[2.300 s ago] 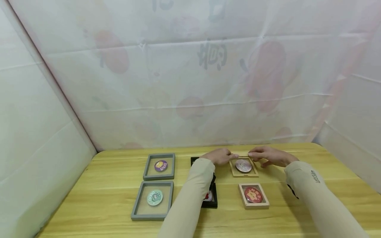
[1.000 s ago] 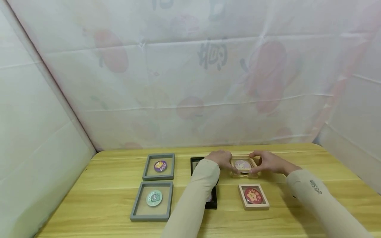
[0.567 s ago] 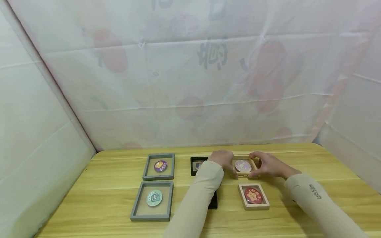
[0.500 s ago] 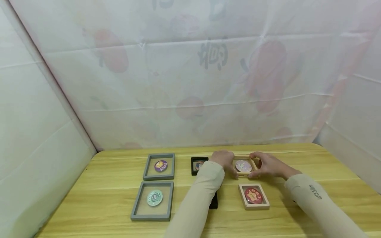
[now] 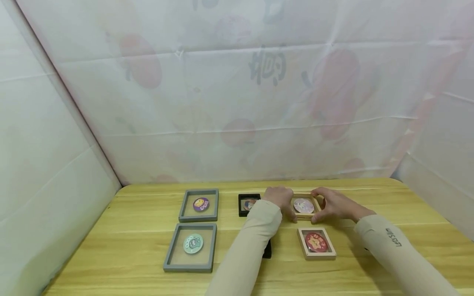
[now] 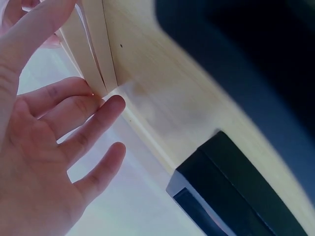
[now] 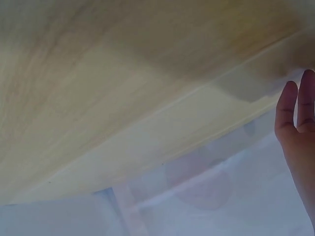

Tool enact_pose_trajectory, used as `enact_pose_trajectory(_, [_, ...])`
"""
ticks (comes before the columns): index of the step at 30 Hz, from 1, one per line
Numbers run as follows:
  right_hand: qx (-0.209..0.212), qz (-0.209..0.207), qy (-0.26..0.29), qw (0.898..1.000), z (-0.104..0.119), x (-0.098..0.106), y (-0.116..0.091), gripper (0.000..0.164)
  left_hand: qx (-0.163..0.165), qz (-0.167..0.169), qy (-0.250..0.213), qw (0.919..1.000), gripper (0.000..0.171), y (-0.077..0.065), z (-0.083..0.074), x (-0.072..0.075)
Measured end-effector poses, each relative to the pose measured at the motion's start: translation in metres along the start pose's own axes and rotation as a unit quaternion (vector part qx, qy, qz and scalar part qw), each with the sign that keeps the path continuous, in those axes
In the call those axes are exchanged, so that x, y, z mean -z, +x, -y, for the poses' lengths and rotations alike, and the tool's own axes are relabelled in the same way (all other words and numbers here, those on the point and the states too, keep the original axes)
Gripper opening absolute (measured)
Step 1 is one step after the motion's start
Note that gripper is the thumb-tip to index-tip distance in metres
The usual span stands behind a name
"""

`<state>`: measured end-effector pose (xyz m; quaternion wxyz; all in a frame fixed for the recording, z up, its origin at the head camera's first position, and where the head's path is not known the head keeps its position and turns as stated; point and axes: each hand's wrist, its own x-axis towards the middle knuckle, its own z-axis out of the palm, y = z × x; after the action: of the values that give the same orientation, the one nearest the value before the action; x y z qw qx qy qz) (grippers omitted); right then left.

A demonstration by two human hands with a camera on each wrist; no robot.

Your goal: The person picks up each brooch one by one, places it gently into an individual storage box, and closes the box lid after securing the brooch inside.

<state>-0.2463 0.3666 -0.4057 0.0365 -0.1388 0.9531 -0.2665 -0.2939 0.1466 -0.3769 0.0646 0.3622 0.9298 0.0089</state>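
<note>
A small light-wood display frame (image 5: 305, 216) with a round pale purple badge (image 5: 303, 205) behind its clear window lies at the back right of the table. My left hand (image 5: 280, 200) grips its left side, thumb at the front corner. The right side is held by my right hand (image 5: 336, 204), thumb at the front and index finger at the back. In the left wrist view, the frame's two halves (image 6: 91, 49) show a narrow seam along the edge, between my thumb and fingers. The right wrist view catches only some right-hand fingers (image 7: 285, 110); the frame is out of it.
Left stand two grey frames, one behind the other, with a purple badge (image 5: 201, 204) and a green badge (image 5: 193, 243). A black frame (image 5: 243, 212) and another black frame (image 5: 267, 250) are partly under my left arm. A pale frame (image 5: 320, 255) with a red badge sits in front.
My fingers have gone from the frame's back edge to gripping both sides, thumbs at the front. The gap at the frame's front has narrowed. My left hand has shifted slightly right.
</note>
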Motion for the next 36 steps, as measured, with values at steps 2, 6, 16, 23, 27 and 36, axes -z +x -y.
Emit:
enact_pose_trajectory(2, [0.003,0.002,0.000,1.000,0.001,0.000,0.001,0.086,0.002,0.000,0.005,1.0000,0.043,-0.001,-0.001,0.001])
enact_pose_trajectory(6, [0.014,0.008,-0.005,1.000,0.002,0.000,0.001,0.083,0.009,-0.003,0.019,0.9998,0.042,-0.002,-0.004,0.001])
enact_pose_trajectory(16, [0.015,0.005,-0.031,0.999,0.006,0.001,0.001,0.085,0.015,-0.017,0.068,0.9974,0.051,0.001,-0.013,-0.001])
enact_pose_trajectory(23, [0.010,0.007,-0.034,0.999,0.009,0.002,-0.001,0.088,0.016,-0.009,0.076,0.9969,0.053,0.005,-0.012,-0.005])
enact_pose_trajectory(27, [0.010,0.009,-0.035,0.999,0.008,0.001,0.000,0.090,0.024,-0.002,0.071,0.9972,0.056,0.006,-0.011,-0.006])
enact_pose_trajectory(36, [0.028,0.009,-0.038,0.999,0.005,-0.005,0.005,0.091,0.044,0.059,0.010,0.9972,0.052,-0.012,-0.002,0.011])
